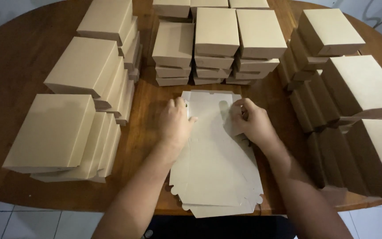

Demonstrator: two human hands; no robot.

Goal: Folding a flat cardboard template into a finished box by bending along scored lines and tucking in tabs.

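A flat, unfolded pale cardboard box blank [215,155] lies on the round wooden table [18,66] in front of me, on top of other flat blanks whose edges stick out at the near side. My left hand [175,121] presses on the blank's left flap with fingers curled over its edge. My right hand [253,121] pinches the right flap, which is bent upward between thumb and fingers.
Stacks of folded beige cardboard boxes ring the work spot: a leaning stack at the left [63,132], another at far left [107,26], three stacks at the back [217,40], and more at the right [359,93]. White floor tiles [23,221] show below the table edge.
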